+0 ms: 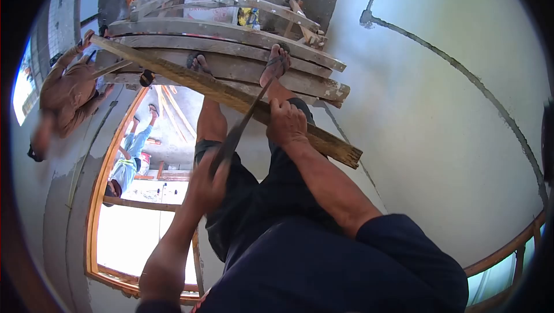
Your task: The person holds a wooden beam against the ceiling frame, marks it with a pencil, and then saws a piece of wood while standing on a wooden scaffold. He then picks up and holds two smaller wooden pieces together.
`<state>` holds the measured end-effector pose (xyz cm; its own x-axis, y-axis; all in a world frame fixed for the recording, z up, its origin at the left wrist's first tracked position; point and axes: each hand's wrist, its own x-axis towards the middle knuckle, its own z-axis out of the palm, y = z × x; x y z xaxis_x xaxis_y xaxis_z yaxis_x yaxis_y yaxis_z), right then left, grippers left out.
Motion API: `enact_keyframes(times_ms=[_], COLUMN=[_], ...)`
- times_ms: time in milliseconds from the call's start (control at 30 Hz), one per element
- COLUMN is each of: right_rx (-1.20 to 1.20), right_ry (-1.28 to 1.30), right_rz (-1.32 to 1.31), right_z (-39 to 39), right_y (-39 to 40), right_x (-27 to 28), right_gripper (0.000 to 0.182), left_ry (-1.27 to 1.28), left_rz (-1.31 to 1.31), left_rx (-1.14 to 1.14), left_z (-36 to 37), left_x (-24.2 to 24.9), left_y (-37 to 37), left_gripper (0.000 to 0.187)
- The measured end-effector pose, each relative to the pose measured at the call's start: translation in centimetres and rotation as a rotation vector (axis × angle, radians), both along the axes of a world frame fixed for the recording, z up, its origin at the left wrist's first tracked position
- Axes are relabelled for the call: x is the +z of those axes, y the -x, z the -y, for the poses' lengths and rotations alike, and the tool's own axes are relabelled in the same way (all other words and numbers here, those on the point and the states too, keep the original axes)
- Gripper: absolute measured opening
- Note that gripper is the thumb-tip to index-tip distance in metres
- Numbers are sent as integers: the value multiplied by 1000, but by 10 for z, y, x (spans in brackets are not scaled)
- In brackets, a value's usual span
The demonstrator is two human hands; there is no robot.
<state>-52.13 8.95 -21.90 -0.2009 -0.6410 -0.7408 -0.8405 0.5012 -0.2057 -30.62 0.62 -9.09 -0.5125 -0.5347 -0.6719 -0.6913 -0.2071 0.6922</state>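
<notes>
My left hand [208, 183], slightly blurred, is closed around the handle of a handsaw [236, 134]. The dark blade slants up and right across a long wooden plank [213, 86]. My right hand [287, 121] grips that plank just right of the blade, and its rough end juts out past my wrist. At the upper left, a co-worker's hand [86, 38] touches the far end of the plank. My sandaled feet [276, 66] stand on weathered boards [231, 66] beneath it.
A co-worker in brown [72, 91] is close on the left. Through an orange-framed window opening [92, 238], another person in light blue [126, 166] appears. A white sack [210, 10] lies beyond the boards. A plastered wall [427, 117] fills the right.
</notes>
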Motion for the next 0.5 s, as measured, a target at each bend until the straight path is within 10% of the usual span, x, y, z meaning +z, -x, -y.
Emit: enact_keyframes(times_ms=[100,367,500], right_rx=[39,23,54], right_ry=[-4,77,27], right_rz=[-13,-19,-31], right_z=[-4,-5,-9], right_y=[7,1,5], right_x=[1,2,-1], right_gripper=[30,35,30], left_ry=[-115,-342,125], left_rz=[94,295,-29], left_rx=[18,80,3], left_z=[21,30,4], left_x=[-70,165,-53], left_y=[76,-60,37], left_gripper=[24,35,24])
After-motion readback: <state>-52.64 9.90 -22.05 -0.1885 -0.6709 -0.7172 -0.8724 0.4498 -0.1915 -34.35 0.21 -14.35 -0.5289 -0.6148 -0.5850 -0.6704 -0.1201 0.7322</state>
